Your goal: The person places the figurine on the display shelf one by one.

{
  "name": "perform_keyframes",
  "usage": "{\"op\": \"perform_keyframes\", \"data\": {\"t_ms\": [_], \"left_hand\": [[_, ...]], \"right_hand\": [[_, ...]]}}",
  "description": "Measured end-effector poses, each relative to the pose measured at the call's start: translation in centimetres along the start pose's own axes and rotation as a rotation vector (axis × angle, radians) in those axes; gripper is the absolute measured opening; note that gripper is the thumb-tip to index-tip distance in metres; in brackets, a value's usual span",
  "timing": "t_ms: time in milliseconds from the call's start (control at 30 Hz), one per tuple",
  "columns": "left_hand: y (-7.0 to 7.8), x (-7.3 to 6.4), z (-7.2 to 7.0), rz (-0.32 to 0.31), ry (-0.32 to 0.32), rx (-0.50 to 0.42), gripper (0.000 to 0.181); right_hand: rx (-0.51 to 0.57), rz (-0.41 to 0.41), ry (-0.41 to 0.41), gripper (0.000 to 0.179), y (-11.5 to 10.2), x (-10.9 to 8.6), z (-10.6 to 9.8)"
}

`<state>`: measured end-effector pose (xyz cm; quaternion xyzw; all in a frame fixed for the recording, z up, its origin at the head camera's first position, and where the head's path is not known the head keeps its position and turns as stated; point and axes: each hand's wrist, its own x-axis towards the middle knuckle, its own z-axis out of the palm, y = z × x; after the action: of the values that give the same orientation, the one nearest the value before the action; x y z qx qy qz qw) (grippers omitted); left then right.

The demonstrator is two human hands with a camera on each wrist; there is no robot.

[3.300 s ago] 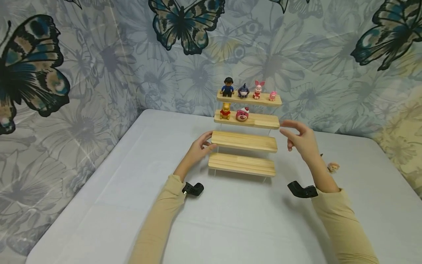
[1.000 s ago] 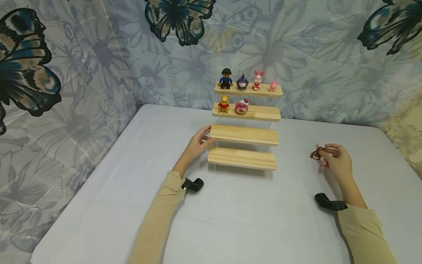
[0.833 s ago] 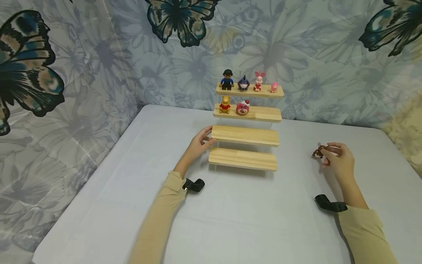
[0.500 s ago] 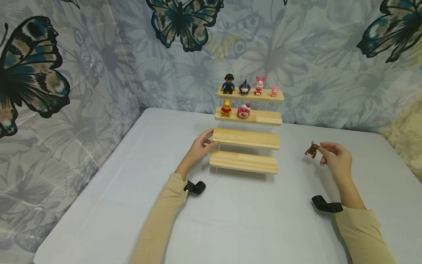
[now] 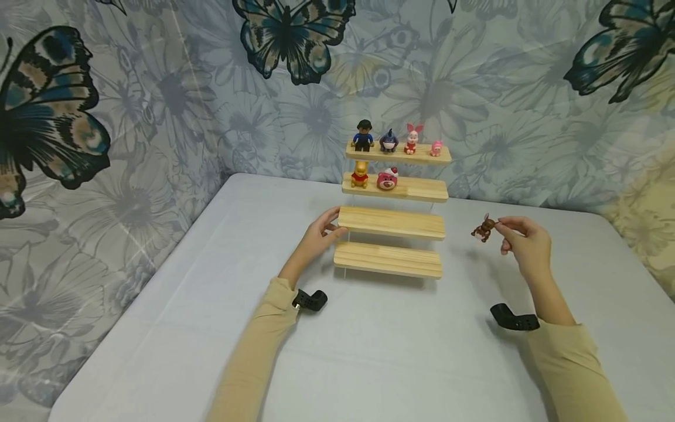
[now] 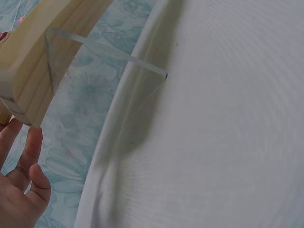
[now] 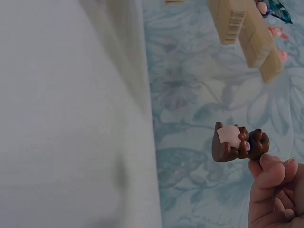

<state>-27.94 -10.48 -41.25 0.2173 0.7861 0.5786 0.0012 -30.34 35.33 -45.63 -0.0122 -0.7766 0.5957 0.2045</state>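
A brown animal figurine (image 5: 484, 228) with a pale belly is pinched by the ear between the thumb and fingers of my right hand (image 5: 527, 243). It hangs in the air to the right of the wooden tiered display shelf (image 5: 392, 223). In the right wrist view the figurine (image 7: 232, 142) lies sideways at the fingertips. My left hand (image 5: 316, 235) grips the left end of the third board from the top. The left wrist view has the fingers of this hand (image 6: 21, 185) against a board end (image 6: 28, 102).
On the top board stand a dark-haired toy figure (image 5: 362, 137), a donkey (image 5: 389, 142), a piglet (image 5: 411, 139) and a small pink figure (image 5: 436, 148). A yellow bear (image 5: 360, 174) and a pink bear (image 5: 387, 179) sit one board lower. A white cloth covers the table (image 5: 174, 310).
Empty near the second board at first, my right hand reached to the table's right side and took the brown figurine. It has since lifted it and moved left. My left hand stays on the board.
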Motion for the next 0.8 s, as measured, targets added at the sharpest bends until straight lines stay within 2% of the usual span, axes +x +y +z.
{"op": "perform_keyframes", "data": {"t_ms": [133,167,200,267,367,400,433,500,600,633,667,700,733,800], "left_hand": [[2.0,-0.7,-0.1,-0.003,-0.011,-0.001,0.056],[2.1,-0.8,-0.1,0.003,-0.009,0.003,0.056],[2.2,-0.8,-0.1,0.002,-0.009,0.002,0.056],[2.2,-0.8,-0.1,0.001,-0.008,0.001,0.056],[2.3,-0.8,-0.2,-0.003,-0.007,0.004,0.056],[2.3,-0.8,-0.2,-0.005,-0.007,0.005,0.056],[2.4,-0.8,-0.2,-0.009,-0.008,0.007,0.056],[2.4,-0.8,-0.3,-0.012,-0.010,0.007,0.056],[2.2,-0.7,-0.3,-0.002,-0.012,0.000,0.056],[2.1,-0.7,-0.3,0.007,-0.010,-0.005,0.056],[1.7,-0.6,-0.2,0.015,-0.009,-0.013,0.056],[1.2,-0.4,-0.2,0.022,-0.005,-0.017,0.056],[0.8,-0.3,-0.1,0.027,-0.002,-0.019,0.056],[-0.2,0.1,0.0,0.031,0.002,-0.016,0.057]], "right_hand": [[0.016,-0.044,-0.025,0.035,0.6,1.7,0.0],[0.039,-0.052,-0.044,0.034,0.4,2.0,0.1],[0.024,-0.054,-0.063,0.034,-0.5,2.0,0.2],[0.129,-0.060,-0.111,0.030,-2.4,2.0,0.8],[0.209,-0.060,-0.165,0.027,-7.4,0.7,2.2],[0.196,-0.076,-0.172,0.027,-8.8,0.4,2.8],[0.251,-0.091,-0.188,0.026,-9.1,0.5,3.2],[0.220,-0.127,-0.213,0.027,-9.5,1.2,3.9],[0.280,-0.157,-0.272,0.027,-7.1,3.8,4.3],[0.330,-0.153,-0.293,0.026,-6.5,4.6,4.5],[0.329,-0.152,-0.303,0.026,-6.8,4.7,4.9],[0.378,-0.159,-0.321,0.024,-6.9,5.0,5.2],[0.339,-0.164,-0.310,0.024,-8.0,4.6,5.6],[0.332,-0.176,-0.297,0.022,-10.8,3.3,6.6]]}}
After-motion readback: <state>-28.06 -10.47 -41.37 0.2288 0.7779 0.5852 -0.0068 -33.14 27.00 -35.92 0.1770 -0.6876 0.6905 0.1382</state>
